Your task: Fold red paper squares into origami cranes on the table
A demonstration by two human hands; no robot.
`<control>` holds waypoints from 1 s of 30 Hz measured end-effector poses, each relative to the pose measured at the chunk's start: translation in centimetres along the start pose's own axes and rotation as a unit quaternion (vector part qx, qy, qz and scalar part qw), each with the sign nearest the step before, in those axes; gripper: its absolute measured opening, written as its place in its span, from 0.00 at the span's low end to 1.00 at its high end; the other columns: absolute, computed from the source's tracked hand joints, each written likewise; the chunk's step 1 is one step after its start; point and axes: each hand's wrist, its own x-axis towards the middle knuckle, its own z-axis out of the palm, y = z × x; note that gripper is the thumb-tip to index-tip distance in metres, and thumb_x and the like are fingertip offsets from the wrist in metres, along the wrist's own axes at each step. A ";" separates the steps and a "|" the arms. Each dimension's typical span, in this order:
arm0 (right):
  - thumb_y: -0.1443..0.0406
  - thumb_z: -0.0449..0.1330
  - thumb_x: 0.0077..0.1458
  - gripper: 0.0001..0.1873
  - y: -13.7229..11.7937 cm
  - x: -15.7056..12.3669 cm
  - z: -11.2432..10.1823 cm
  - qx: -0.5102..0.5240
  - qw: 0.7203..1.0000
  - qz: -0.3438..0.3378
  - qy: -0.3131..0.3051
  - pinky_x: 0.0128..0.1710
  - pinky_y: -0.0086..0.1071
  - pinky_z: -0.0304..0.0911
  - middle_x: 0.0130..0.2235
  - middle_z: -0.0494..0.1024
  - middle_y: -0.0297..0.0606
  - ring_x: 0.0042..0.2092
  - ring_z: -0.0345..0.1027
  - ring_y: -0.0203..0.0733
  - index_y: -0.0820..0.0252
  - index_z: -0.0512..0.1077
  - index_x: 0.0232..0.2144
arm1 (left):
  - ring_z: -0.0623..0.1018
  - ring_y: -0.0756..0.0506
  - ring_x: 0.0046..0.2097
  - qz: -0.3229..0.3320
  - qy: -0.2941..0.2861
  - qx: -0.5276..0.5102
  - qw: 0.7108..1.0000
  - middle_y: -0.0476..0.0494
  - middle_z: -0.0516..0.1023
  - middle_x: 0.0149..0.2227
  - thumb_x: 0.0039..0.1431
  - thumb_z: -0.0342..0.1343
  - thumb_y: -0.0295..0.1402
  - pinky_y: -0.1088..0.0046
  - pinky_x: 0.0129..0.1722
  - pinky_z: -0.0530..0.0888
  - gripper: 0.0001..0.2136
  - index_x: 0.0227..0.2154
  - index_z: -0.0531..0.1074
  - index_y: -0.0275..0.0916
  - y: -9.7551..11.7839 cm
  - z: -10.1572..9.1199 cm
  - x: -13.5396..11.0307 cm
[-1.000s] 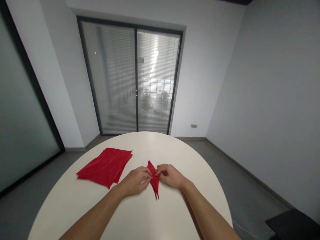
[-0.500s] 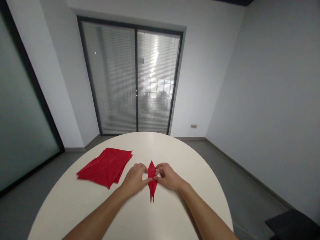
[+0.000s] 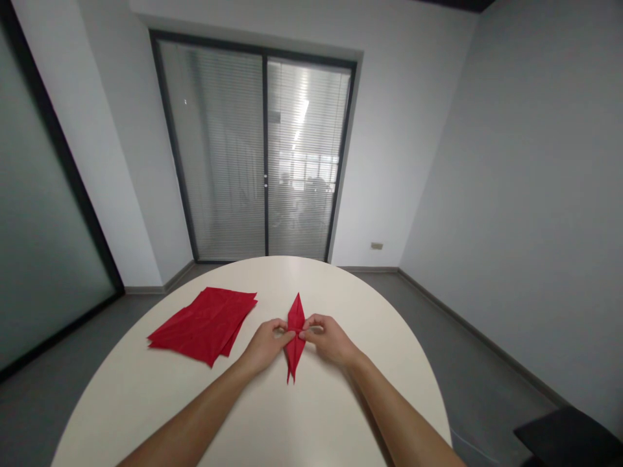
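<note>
Between my hands is a red folded paper [image 3: 296, 353], a long narrow diamond with one point at the far end and two thin legs at the near end. My left hand [image 3: 267, 344] pinches its left edge near the middle, thumb on top. On the opposite edge my right hand [image 3: 331, 338] pinches it the same way, with the two thumbs almost meeting over the centre. The fingertips under the paper are partly hidden. Left of my left hand lies a loose stack of red paper sheets [image 3: 204, 326], its corners fanned out.
A round cream table [image 3: 379, 402] carries everything. Past its far edge stands a dark-framed glass door [image 3: 266, 155] with blinds. Something black [image 3: 569, 434], perhaps a chair, is at the lower right. White walls [image 3: 516, 162] rise on the right.
The folded paper has shifted slightly away from me, and more of its far point now shows. Its near legs have swung a little left. Both hands keep their pinch, thumbs further up.
</note>
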 end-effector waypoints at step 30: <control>0.54 0.69 0.49 0.14 -2.2 0.0 1.2 0.076 0.990 -0.068 0.102 0.50 0.40 0.68 0.54 0.72 0.45 0.55 0.68 0.49 0.58 0.75 0.28 | 0.80 0.43 0.42 0.141 0.082 -0.024 0.986 0.43 0.81 0.39 0.55 0.60 0.32 0.66 0.47 0.75 0.05 0.35 0.75 0.39 3.1 -0.8 -0.8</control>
